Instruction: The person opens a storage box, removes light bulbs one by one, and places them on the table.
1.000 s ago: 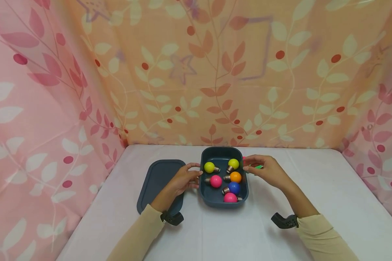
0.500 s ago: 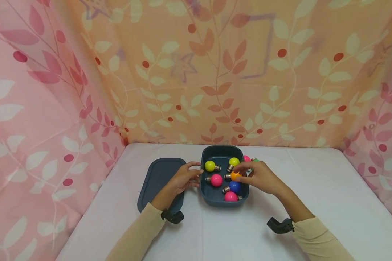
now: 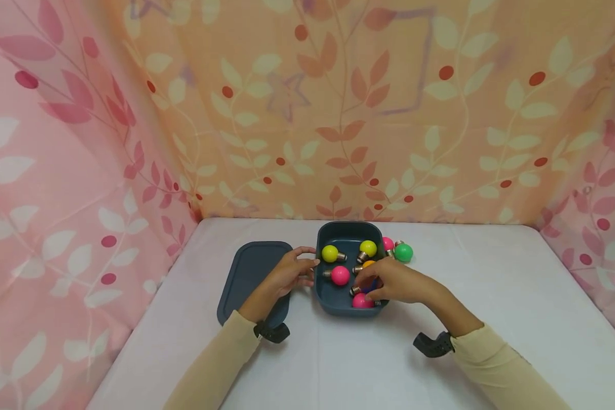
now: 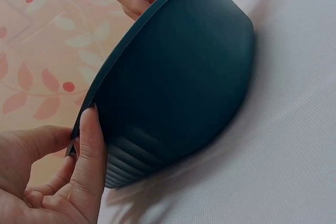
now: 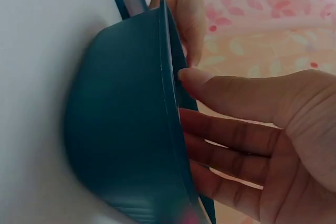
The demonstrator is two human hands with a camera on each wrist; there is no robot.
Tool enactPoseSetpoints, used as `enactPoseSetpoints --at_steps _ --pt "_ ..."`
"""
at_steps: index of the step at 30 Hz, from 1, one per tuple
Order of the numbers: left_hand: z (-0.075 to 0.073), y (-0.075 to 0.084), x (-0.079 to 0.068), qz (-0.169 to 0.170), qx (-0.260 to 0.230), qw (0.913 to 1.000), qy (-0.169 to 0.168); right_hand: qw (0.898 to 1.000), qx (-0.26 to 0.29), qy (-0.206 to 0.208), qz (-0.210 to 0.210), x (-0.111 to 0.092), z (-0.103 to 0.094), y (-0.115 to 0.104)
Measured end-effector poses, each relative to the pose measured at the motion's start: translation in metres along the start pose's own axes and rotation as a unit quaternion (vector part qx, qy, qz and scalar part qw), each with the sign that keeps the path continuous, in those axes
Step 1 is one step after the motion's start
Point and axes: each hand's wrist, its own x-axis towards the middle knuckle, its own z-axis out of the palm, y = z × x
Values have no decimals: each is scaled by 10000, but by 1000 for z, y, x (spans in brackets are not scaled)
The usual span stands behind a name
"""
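My left hand (image 3: 289,270) grips the left rim of a dark blue plastic box (image 3: 333,297). In the left wrist view, thumb and fingers pinch that rim. My right hand (image 3: 397,280) reaches over the right side into the box, its thumb and fingers around a blue light bulb (image 3: 372,283). The box wall (image 5: 121,108) hides these fingertips in the right wrist view, so a firm hold cannot be made out. Inside the box also lie yellow bulbs (image 3: 330,253), a pink bulb (image 3: 340,275), a partly covered orange bulb (image 3: 368,264) and another pink bulb (image 3: 361,300).
A flat dark lid (image 3: 256,265) lies left of the box, partly under the left forearm. Behind the right hand, a green bulb (image 3: 404,252) and a pink bulb (image 3: 388,244) rest on the white tablecloth (image 3: 492,285). Patterned curtains (image 3: 338,114) enclose the table.
My right hand has moved from beyond the box's right rim, over the orange bulb, to the blue bulb inside. The green bulb outside is now uncovered. My left hand stays at the rim.
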Motion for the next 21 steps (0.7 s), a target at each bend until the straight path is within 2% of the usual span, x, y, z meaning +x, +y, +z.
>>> enactPoseSetpoints --at_steps 4,10,21 --pt "1 3 1 -8 39 10000 -8 9990 -332 -287 -70 7 0 -2" --pt "3 6 3 14 5 10000 -11 9965 -684 -477 -47 14 2 -8" --pt "1 1 -1 18 -15 10000 -4 9830 -1668 -627 452 17 13 -27"
